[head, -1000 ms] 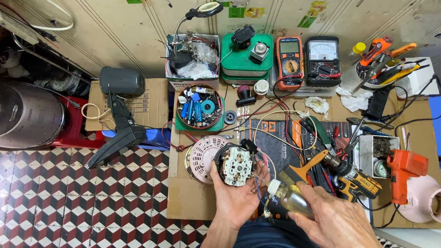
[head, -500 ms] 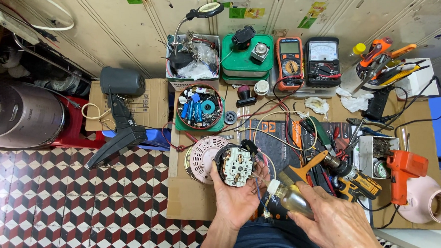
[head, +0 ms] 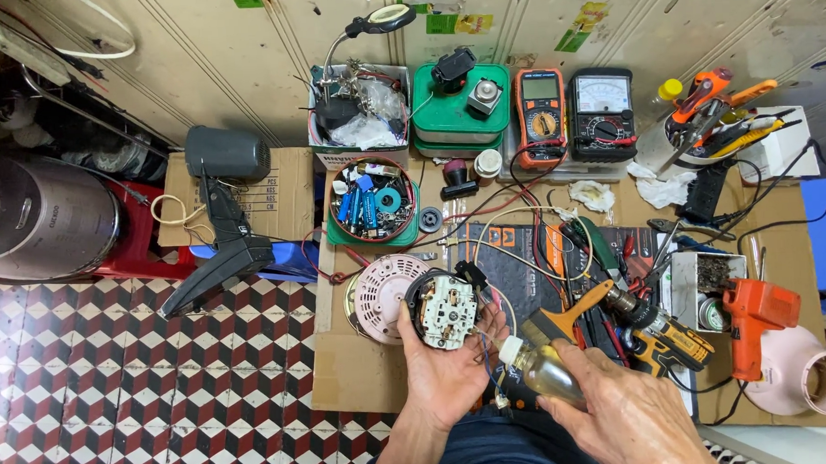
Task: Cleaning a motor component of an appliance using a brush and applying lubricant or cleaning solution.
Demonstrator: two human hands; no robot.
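No movement: left hand (head: 451, 369) (motor part (head: 444, 308))

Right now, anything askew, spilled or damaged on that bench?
No spill or damage visible. The left hand holds an opened round switch unit, loose wires trailing; the right hand tilts a small bottle toward it. Crumpled tissues lie among tangled leads.

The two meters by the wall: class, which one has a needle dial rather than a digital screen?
The black meter on the right has the white needle dial; the orange-cased meter beside it shows a digital screen.
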